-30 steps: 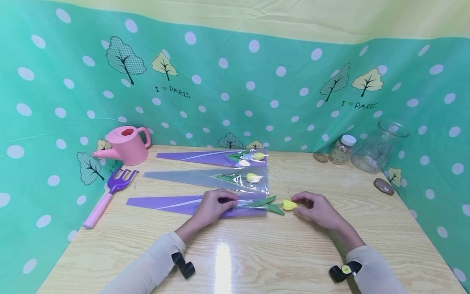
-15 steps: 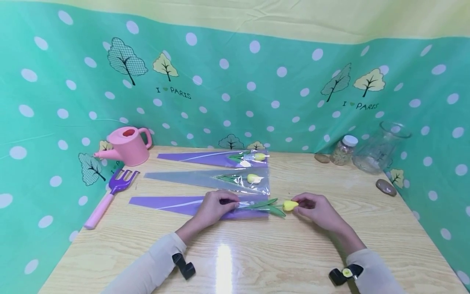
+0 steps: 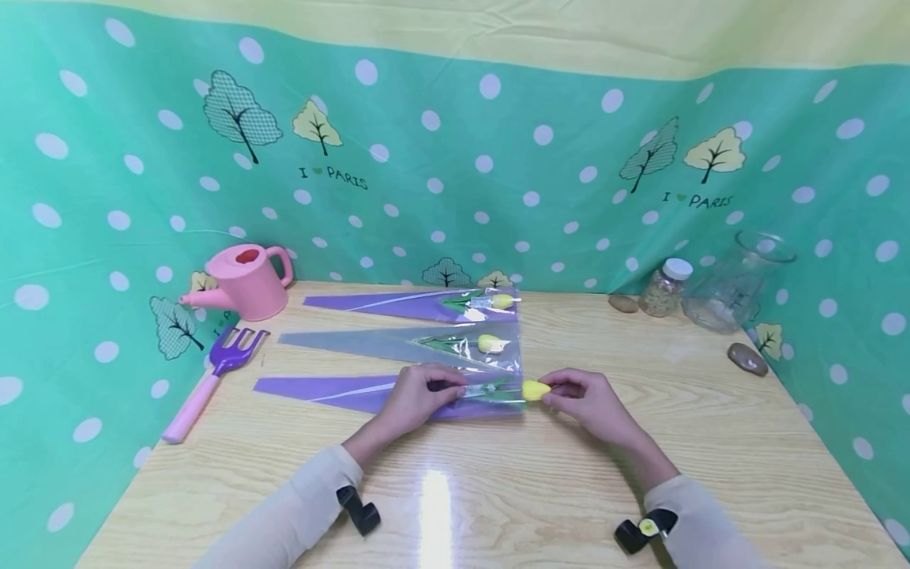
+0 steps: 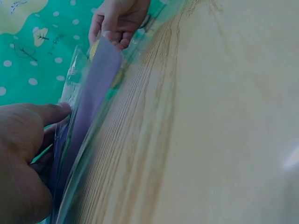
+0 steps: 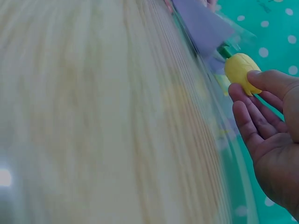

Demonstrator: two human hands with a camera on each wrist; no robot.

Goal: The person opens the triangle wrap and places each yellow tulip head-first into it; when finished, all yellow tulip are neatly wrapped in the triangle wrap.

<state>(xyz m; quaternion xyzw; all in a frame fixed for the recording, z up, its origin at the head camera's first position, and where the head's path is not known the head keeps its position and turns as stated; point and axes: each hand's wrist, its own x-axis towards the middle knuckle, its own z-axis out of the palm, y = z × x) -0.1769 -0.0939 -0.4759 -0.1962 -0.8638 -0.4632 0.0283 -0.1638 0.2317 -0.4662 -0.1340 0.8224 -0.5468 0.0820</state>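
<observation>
My right hand (image 3: pixel 586 401) pinches the yellow head of an artificial tulip (image 3: pixel 535 390) between thumb and fingers. The tulip's green leaves and stem lie inside a purple-backed clear flower sleeve (image 3: pixel 320 390), while its head sits right at the sleeve's open right end. My left hand (image 3: pixel 419 399) grips the sleeve around its middle, thumb on one face in the left wrist view. In the right wrist view the yellow bloom (image 5: pixel 241 72) shows between my thumb and fingertips, its green stem going into the sleeve. Part of the stem is hidden behind my left fingers.
Behind lie two more sleeved tulips, one in a grey sleeve (image 3: pixel 341 342) and one in a purple sleeve (image 3: pixel 377 303). At left are a pink watering can (image 3: pixel 249 283) and a purple-headed hand fork (image 3: pixel 213 379). A lidded jar (image 3: pixel 663 292), glass vase (image 3: pixel 725 292) and stones (image 3: pixel 747 359) stand right.
My right hand has moved left with the tulip, and its leaves have slid from beyond the sleeve's open end to inside it. The left hand keeps its grip in place.
</observation>
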